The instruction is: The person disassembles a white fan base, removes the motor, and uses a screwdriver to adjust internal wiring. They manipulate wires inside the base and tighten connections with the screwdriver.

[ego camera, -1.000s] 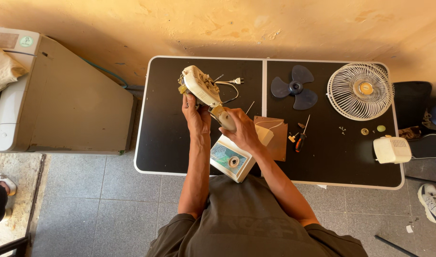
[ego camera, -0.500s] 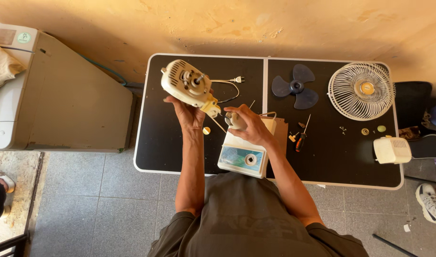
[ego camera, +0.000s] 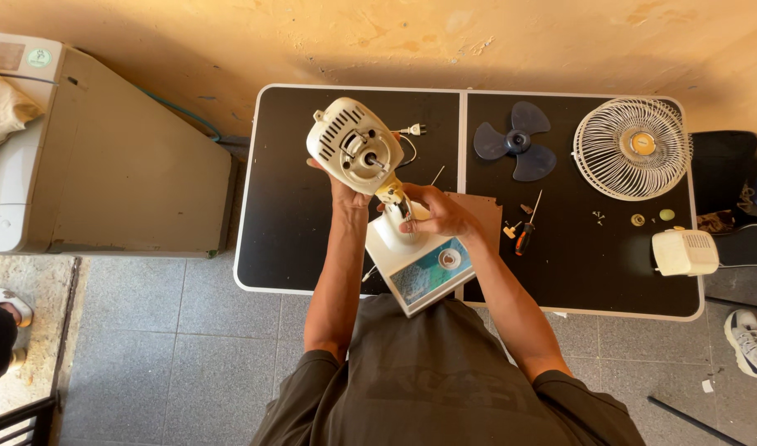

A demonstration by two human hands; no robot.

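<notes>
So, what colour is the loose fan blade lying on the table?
The fan blade is dark blue, three-lobed, seen best in the head view.

**Layout of the work surface**

The fan motor housing [ego camera: 355, 150] is held above the left half of the surface [ego camera: 288, 239], with the fan base [ego camera: 420, 268] just below it, at the near edge. The fan blade [ego camera: 510, 142] lies right of the middle seam. The grille [ego camera: 632, 149] lies further right, in the far corner. A screwdriver [ego camera: 527, 231] lies between base and grille. The small cover [ego camera: 684, 252] sits near the right edge.
</notes>
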